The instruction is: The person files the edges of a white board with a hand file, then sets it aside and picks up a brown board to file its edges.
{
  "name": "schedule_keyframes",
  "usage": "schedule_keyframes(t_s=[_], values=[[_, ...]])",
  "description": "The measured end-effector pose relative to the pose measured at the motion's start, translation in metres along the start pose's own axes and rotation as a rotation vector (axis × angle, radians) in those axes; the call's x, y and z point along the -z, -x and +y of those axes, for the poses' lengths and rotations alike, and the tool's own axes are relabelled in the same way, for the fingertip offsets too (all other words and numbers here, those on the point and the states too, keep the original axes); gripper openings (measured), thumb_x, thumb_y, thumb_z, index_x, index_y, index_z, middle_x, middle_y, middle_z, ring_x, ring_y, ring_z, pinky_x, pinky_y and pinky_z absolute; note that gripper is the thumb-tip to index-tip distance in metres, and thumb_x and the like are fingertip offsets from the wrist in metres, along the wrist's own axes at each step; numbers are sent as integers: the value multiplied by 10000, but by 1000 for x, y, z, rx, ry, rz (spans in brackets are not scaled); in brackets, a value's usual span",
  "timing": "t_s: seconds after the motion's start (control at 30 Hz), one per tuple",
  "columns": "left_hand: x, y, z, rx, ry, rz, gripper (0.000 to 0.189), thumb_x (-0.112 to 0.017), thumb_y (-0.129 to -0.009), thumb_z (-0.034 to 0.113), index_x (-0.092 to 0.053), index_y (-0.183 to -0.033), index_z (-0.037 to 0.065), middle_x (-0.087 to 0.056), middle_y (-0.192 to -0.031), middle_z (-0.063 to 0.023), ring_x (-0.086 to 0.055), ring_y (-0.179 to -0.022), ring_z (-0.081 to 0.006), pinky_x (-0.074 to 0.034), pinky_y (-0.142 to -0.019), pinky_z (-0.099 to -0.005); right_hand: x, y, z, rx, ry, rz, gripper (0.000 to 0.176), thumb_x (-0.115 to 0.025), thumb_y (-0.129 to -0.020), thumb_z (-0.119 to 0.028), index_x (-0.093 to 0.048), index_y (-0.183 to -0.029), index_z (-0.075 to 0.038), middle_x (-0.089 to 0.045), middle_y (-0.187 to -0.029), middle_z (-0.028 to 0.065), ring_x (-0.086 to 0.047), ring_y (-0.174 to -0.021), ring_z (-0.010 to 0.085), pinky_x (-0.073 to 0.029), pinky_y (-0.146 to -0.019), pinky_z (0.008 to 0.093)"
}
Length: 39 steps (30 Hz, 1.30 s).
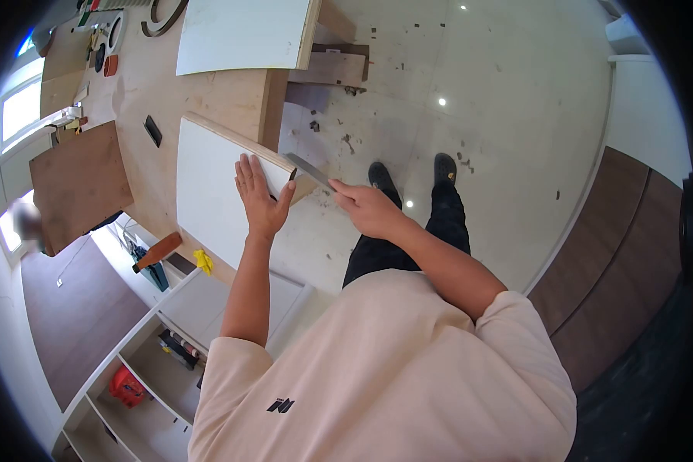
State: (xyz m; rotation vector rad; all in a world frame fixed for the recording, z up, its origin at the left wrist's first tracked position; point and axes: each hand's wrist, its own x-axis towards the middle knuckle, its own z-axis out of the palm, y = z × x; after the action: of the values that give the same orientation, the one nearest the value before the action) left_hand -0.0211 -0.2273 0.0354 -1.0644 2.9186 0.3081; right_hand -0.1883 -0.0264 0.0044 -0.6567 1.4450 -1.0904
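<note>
My left hand lies flat with its fingers stretched out on a white board, close to the board's corner. The board has a pale wooden edge and rests on the workbench. My right hand is wrapped round one end of a flat metal file. The file's blade points at the board's edge near that corner; whether it touches cannot be made out. My fingers hide the file's handle end.
Another white board lies farther along the wooden workbench, near a black phone and a brown panel. A brown bottle and a yellow cloth are at the bench's near end. Scraps litter the tiled floor.
</note>
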Motion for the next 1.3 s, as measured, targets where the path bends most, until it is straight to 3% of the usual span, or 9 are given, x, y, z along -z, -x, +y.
schedule_keyframes(t_s=[0.3,0.5,0.73,0.8,0.87,1.03,1.1,1.17,1.3], values=[[-3,2,4,22,-19,17,926,-641,-922,501,-214,-1579,7,-175,-1646,-243,-128,-1529,-428,-107,-1227,-528,25,1,-32,-157,-8,-60,468,-506,-1029,-317,-516,-1450,-114,-664,-1217,237,-631,-1103,387,-476,-981,362],[-5,4,2,6,-9,37,925,-644,-919,504,-231,-1569,-9,-183,-1640,-253,-130,-1527,-434,-111,-1222,-539,-2,-43,-13,10,33,-40,481,-488,-1025,-346,-519,-1445,-116,-630,-1283,245,-613,-1158,389,-457,-1013,373],[-6,7,1,7,-22,35,960,-670,-894,491,-217,-1564,-26,-192,-1633,-259,-151,-1518,-441,-134,-1218,-553,53,-11,11,120,233,-24,451,-491,-1024,-319,-546,-1424,-116,-624,-1310,229,-604,-1183,379,-445,-1028,358],[-1,21,-1,53,-5,47,945,-696,-880,424,-221,-1560,-27,-199,-1629,-257,-169,-1513,-439,-152,-1218,-551,77,17,12,-169,279,-5,463,-503,-1024,-335,-542,-1430,-116,-624,-1322,229,-600,-1222,337,-426,-1052,362],[-2,45,0,132,15,67,915,-723,-850,315,-239,-1555,-11,-222,-1622,-245,-196,-1508,-428,-180,-1218,-542,106,37,51,-231,278,34,418,-515,-1032,-309,-592,-1419,-171,-498,-663,-24,-476,-585,87,-417,-515,291],[-27,108,-8,304,-169,196,692,-556,-891,47,-320,-1542,53,-293,-1618,-155,-261,-1502,-360,-234,-1215,-505,168,117,108,-578,291,194,460,-511,-1035,-376,-605,-1391,-100,-533,-640,4,-484,-515,95,-428,-465,298],[-26,116,-8,324,-154,265,660,-519,-906,30,-335,-1539,62,-308,-1614,-144,-274,-1498,-353,-243,-1211,-499,176,137,107,-541,381,239,387,-512,-1021,-370,-695,-1240,-109,-472,-608,-15,-452,-478,135,-381,-431,331],[-31,119,-8,350,-154,319,640,-499,-916,25,-346,-1536,66,-320,-1611,-139,-287,-1493,-350,-248,-1208,-497,190,136,113,-591,419,231,389,-516,-1020,-359,-690,-1252,-100,-476,-612,-13,-450,-484,128,-377,-433,324],[-42,112,-12,411,-202,362,613,-469,-933,34,-345,-1533,61,-333,-1604,-150,-310,-1483,-353,-251,-1207,-497,239,113,177,-285,513,181,402,-533,-1014,-346,-677,-1272,-73,-479,-615,-4,-437,-490,114,-367,-433,317]])
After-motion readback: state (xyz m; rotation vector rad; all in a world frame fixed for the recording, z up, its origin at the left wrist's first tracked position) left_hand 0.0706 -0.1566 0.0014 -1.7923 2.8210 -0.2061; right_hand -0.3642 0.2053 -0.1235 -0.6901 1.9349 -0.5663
